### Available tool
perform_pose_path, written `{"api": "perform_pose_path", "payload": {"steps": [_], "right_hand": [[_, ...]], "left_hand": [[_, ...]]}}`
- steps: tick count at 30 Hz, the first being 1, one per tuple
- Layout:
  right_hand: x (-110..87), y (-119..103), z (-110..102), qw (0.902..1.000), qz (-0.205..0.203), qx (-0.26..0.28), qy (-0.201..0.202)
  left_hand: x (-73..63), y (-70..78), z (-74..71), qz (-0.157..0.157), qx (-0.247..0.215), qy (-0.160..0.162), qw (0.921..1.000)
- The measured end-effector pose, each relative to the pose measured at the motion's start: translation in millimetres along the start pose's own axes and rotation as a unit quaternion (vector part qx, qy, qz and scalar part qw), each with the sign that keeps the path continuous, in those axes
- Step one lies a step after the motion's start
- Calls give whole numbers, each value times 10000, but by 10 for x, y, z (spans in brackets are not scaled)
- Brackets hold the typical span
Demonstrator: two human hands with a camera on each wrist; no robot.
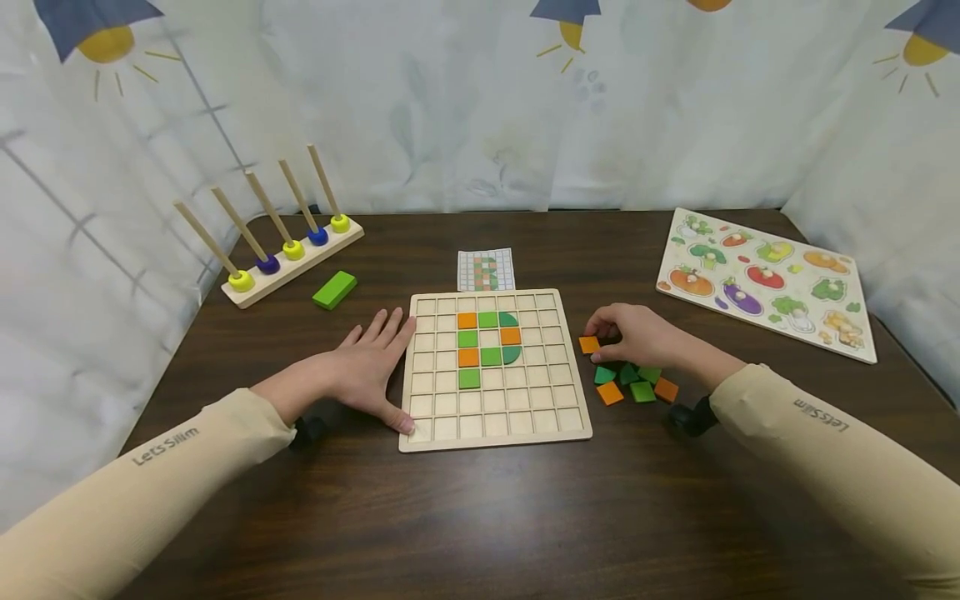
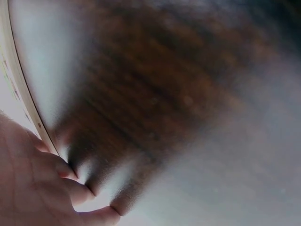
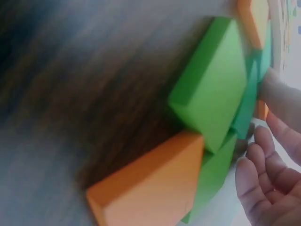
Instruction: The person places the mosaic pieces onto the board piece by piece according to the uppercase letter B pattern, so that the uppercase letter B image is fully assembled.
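- Printed curtain (image 1: 465, 108) hangs behind a dark wood-grained surface (image 1: 487, 517); positions below are taken from the grid board (image 1: 538, 396).
- Right hand (image 1: 637, 333), right of the grid board: thumb and forefinger pinch an orange tile (image 1: 589, 344) just off the board's right edge. Grip at the tile's sides presumably leaves its underside free for flat seating.
- Left hand (image 1: 363, 371), at the grid board's left side: fingers spread apart, thumb on the near left corner, nothing grasped. Judged a brace against sliding.
- On the grid board: seated tiles (image 1: 491, 357), orange, green and rounded dark green, each in its own square; raised ridges evidently keep them aligned.
- Right of the grid board, by the right hand: loose tiles (image 1: 642, 392) in the same colours, clustered, likely sited for short reach.
- At the grid board's far edge: pattern card (image 1: 485, 271) bearing a coloured grid, presumably placed for easy viewing. Fine detail too small to verify.
- Beyond and left of the grid board: peg stand (image 1: 307, 258), one ring per peg, with a green block (image 1: 334, 290) near it. Beyond and right: vegetable board (image 1: 802, 283). All three judged set aside to leave working room.
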State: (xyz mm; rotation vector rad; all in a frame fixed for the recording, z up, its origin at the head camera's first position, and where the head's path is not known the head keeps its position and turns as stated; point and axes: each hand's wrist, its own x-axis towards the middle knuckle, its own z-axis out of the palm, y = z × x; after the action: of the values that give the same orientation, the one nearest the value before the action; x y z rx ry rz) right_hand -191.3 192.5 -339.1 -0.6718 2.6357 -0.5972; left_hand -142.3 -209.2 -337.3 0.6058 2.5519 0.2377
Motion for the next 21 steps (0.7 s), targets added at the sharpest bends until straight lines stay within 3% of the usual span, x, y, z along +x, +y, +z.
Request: {"api": "perform_pose_path", "payload": {"steps": [7,12,21], "right_hand": [[13,-40,3,9994,160,1,293],[37,-239,82,9965,158,404,712],[119,-775,344,9949,-367,872,350]], "left_hand": [[-5,4,-3,3,-6,5,10000],[-4,-2,0,-14,6,-7,10000],[0,-1,5,-11,21,-17,10000]]}}
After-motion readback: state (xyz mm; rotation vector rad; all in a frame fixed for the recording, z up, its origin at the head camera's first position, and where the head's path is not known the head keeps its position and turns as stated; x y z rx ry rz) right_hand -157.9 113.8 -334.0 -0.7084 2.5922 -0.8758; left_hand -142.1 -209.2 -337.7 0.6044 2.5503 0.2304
